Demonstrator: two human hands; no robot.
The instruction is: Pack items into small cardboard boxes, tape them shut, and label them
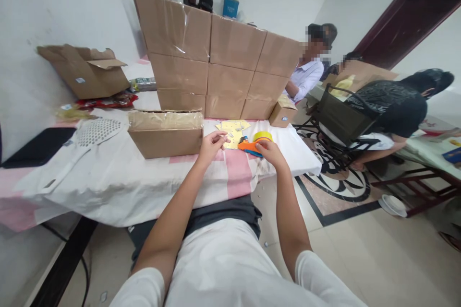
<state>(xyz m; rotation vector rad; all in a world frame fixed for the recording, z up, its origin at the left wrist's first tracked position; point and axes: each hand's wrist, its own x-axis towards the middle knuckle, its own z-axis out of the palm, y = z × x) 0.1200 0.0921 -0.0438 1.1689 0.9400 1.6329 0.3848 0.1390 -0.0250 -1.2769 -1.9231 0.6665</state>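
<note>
My right hand (271,151) is closed around an orange tape dispenser (248,145) with a wide yellow roll of tape on it, held just over the table's front part. My left hand (212,145) is to the left of the dispenser, its thumb and fingers drawn together in a pinch; whatever may be between them is too small to make out. Behind both hands lie flat yellow patterned pieces (232,127), partly overlapping. Close to the left hand, a brown cardboard box (169,141) stands with clear tape along its top.
Stacked taped cartons (230,79) form a wall at the table's back. A small carton (283,112) stands at its right end. To the left are an open carton (93,74), a perforated white fly swatter (103,132) and a black flat object (39,146). Other people sit at the right.
</note>
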